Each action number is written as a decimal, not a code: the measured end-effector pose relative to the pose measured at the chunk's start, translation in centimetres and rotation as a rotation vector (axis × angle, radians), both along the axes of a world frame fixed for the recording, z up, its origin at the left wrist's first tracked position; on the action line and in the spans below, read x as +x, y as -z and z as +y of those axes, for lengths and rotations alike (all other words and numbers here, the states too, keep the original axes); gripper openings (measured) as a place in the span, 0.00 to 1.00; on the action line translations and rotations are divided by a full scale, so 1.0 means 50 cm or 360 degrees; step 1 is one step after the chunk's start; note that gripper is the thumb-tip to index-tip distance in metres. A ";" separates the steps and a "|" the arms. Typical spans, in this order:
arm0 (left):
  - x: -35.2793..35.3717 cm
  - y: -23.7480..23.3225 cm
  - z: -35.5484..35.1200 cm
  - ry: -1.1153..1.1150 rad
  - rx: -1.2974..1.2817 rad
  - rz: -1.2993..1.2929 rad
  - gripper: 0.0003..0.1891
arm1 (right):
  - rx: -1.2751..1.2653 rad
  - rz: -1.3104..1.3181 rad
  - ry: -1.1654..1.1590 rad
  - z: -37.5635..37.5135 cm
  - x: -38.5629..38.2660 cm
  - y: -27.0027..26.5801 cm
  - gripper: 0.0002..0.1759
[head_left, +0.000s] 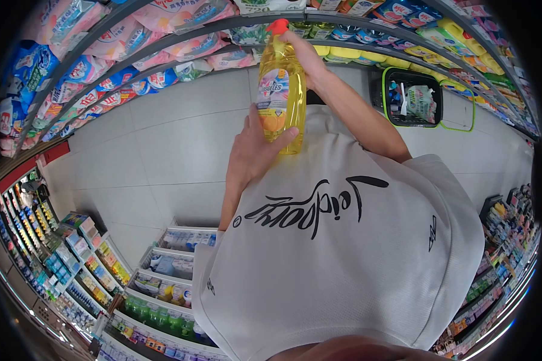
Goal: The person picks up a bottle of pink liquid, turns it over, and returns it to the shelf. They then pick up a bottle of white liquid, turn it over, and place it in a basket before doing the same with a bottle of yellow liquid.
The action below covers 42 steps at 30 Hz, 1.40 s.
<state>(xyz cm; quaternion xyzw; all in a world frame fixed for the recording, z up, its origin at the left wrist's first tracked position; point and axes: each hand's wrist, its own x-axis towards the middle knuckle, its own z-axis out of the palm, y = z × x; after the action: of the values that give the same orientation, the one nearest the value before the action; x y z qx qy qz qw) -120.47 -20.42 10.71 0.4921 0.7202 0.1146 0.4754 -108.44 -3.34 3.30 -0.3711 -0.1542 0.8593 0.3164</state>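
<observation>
I hold a clear bottle of yellow dish soap point(275, 90) with a red cap, tilted slightly, in front of my chest. Its printed label with a fruit picture faces up toward me. My left hand point(256, 147) is closed around the lower end, the thumb lying across the front near the base. At the top, my right hand point(304, 57) grips the neck and shoulder just below the red cap point(277, 27). Some of the right fingers are hidden behind the bottle.
A black shopping basket point(412, 120) with a green rim stands on the tiled floor point(144, 132) at right, holding a few items. Ahead, curved-looking shelves point(180, 36) carry detergent bags and bottles. More stocked shelves point(168, 283) stand at lower left and right.
</observation>
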 end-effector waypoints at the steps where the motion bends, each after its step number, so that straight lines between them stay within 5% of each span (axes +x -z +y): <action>1: -0.002 -0.001 0.000 -0.0004 -0.0002 -0.0003 0.58 | 0.0083 -0.0069 -0.0014 0.000 0.003 -0.002 0.17; 9: 0.003 -0.008 -0.001 -0.0042 0.0018 -0.0057 0.57 | 0.0071 0.0106 -0.0155 0.003 0.012 -0.016 0.18; 14: 0.006 -0.005 0.001 -0.0031 0.0013 -0.0032 0.56 | 0.0277 -0.0259 -0.0198 0.002 0.013 -0.019 0.19; 42: 0.034 0.008 -0.005 0.0002 0.0073 -0.0063 0.53 | 0.0494 -0.0245 -0.0207 0.009 0.063 -0.013 0.20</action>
<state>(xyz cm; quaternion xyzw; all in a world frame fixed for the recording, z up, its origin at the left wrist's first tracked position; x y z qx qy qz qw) -118.75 -20.65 10.29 0.5008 0.7077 0.1405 0.4781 -105.30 -2.89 3.96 -0.3717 -0.3324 0.8129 0.3009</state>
